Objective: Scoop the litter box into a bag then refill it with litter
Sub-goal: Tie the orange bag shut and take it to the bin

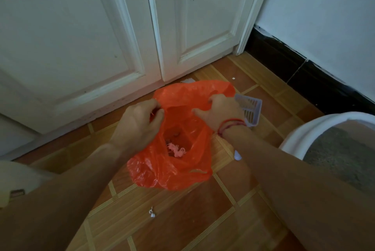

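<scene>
Two hands are holding the thin orange plastic bag (pixel 168 169) open on the brown tiled floor (pixel 182 220). The left hand (pixel 140 120) is pinching its left rim and the right hand (pixel 221 112) is gripping its right rim. The lavender slotted plastic scoop (pixel 251 110) is lying just beyond the right hand, with the white round litter box (pixel 304 131) sitting to the right.

Both forearms (pixel 284 171) are bare to the frame's near edge. A thin red string bracelet (pixel 231 125), wound in several strands, circles the right hand's (pixel 221 110) wrist.
</scene>
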A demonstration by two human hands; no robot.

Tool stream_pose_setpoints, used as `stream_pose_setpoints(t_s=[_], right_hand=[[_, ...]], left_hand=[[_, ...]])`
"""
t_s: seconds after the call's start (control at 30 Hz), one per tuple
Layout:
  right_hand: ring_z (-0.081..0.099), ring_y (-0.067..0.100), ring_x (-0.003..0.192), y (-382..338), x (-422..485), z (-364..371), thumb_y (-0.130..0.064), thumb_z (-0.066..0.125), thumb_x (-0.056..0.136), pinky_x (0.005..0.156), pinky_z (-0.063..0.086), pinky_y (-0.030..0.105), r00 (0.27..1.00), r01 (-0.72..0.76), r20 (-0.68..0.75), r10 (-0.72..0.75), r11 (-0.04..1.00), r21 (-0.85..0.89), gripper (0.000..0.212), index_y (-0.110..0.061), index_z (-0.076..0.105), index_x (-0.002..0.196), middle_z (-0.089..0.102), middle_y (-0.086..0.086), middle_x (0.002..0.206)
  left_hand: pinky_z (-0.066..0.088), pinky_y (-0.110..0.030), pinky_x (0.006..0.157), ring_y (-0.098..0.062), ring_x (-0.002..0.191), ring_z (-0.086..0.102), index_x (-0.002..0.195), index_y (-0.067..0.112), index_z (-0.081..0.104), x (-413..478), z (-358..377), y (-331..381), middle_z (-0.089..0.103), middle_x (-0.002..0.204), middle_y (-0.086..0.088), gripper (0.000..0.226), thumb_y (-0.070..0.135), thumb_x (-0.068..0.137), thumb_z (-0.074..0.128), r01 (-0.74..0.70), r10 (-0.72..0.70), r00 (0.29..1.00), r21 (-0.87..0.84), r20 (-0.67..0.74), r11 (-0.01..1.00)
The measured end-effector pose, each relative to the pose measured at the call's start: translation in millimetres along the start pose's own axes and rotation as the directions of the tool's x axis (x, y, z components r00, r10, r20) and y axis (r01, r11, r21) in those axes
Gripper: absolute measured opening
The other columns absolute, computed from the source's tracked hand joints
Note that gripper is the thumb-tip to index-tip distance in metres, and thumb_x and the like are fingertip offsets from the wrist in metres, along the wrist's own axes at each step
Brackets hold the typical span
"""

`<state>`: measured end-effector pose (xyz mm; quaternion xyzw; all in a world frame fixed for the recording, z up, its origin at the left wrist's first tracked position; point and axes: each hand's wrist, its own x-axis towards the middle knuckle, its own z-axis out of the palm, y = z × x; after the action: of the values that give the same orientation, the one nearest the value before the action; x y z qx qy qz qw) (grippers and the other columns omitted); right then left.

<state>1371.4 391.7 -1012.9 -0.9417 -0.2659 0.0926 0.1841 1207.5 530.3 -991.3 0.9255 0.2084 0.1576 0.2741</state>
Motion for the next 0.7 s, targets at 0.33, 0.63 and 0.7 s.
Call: stream_pose_setpoints(t_s=[0.33, 0.63, 0.7], right_hand=[[0.057, 0.013, 0.060, -8.7, -4.2, -11.6, -0.031, 0.067, 0.081, 0.053, 0.039, 0.022, 0.999, 0.001, -0.050, 0.015, 0.953, 0.302, 0.026, -0.010, 0.070, 0.066, 0.065, 0.006, 0.065], [0.057, 0.006, 0.064, 3.9, -30.8, -54.0, -0.031, 0.055, 0.091, 0.059, 0.037, 0.018, 0.985, 0.153, -0.135, -0.107, 0.902, 0.403, 0.022, -0.016, 0.059, 0.075, 0.063, -0.004, 0.064], [0.061, 0.000, 0.064, 6.9, -32.8, -63.3, -0.033, 0.049, 0.094, 0.059, 0.039, 0.020, 0.991, 0.120, -0.103, -0.084, 0.899, 0.420, 0.021, -0.021, 0.057, 0.079, 0.070, -0.008, 0.063]], left_hand=[[0.049, -0.037, 0.064, -0.012, 0.070, 0.058, 0.087, 0.016, 0.063, -4.9, -12.3, -5.6, 0.063, 0.077, 0.004, 0.017, 0.022, 0.098, 0.052, -0.026, 0.026, 1.000, 0.046, -0.013, 0.999], [0.047, -0.033, 0.071, -0.021, 0.084, 0.061, 0.100, 0.014, 0.064, -2.9, -17.4, 6.6, 0.066, 0.094, -0.003, 0.016, 0.025, 0.096, 0.054, -0.027, 0.024, 0.999, 0.144, 0.027, 0.989], [0.045, -0.031, 0.080, -0.023, 0.097, 0.058, 0.114, 0.011, 0.060, -5.0, -19.8, 13.8, 0.062, 0.108, -0.007, 0.025, 0.027, 0.097, 0.054, -0.029, 0.023, 0.999, 0.182, 0.033, 0.983]])
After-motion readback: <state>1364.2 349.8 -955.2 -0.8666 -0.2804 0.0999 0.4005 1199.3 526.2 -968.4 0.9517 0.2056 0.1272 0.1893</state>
